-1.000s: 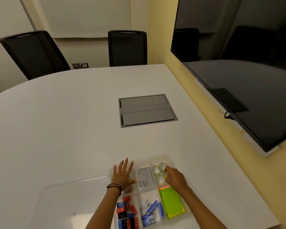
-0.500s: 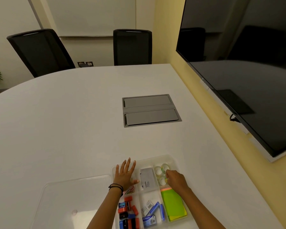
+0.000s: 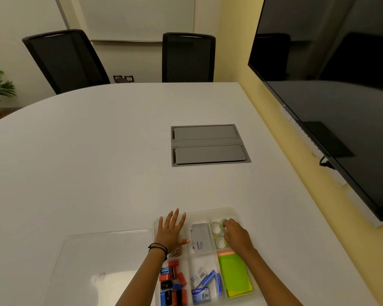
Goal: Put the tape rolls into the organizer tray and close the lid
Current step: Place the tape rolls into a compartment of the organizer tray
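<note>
A clear organizer tray [image 3: 234, 212] lies on the white table near me. Small clear tape rolls [image 3: 215, 228] sit in its far right compartment. My right hand [image 3: 236, 236] is over that compartment, fingertips curled on a tape roll at the far end; it hides part of the rolls. My left hand [image 3: 171, 230] rests flat with fingers spread on the tray's far left compartment. The clear lid [image 3: 97, 263] lies flat on the table left of the tray.
The tray also holds a grey box [image 3: 200, 238], green sticky notes [image 3: 234, 273], staple boxes [image 3: 202, 283] and red, black and blue sharpeners [image 3: 173, 281]. A grey cable hatch [image 3: 209, 145] sits mid-table. A large screen [image 3: 332, 89] hangs on the right wall; two black chairs stand beyond.
My right hand has shifted toward the far end of the tape compartment. My left hand stays flat on the tray. The view has tilted slightly.
</note>
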`<state>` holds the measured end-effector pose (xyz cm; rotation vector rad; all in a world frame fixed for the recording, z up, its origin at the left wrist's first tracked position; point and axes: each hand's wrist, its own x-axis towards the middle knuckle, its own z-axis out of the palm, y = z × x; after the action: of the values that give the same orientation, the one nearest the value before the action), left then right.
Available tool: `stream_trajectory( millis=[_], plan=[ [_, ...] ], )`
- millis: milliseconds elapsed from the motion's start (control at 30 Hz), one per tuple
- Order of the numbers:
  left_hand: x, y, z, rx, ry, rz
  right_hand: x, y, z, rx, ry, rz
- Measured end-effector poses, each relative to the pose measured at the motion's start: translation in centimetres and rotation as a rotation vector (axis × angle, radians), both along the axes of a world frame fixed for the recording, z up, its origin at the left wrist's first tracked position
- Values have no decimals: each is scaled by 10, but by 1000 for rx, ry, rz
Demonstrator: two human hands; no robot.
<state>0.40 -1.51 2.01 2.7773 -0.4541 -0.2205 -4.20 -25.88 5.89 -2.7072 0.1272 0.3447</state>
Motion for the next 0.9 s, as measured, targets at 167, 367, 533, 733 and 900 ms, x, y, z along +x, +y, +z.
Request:
stream_trajectory(
  millis=[167, 367, 533, 733, 900],
  plan=[
    [-4, 0, 2, 11, 35, -14, 10, 1, 0, -25, 45, 11],
    [-4, 2, -7, 52, -58, -61, 16, 2, -6, -22, 71, 16],
    [-3, 0, -8, -20, -25, -29, 19, 4, -10, 10, 44, 3],
    [-6, 3, -8, 61, -16, -49, 16, 7, -16, 100, -20, -99],
    [-6, 5, -11, 36, -123, -79, 12, 6, -18, 161, -71, -39]
  ],
)
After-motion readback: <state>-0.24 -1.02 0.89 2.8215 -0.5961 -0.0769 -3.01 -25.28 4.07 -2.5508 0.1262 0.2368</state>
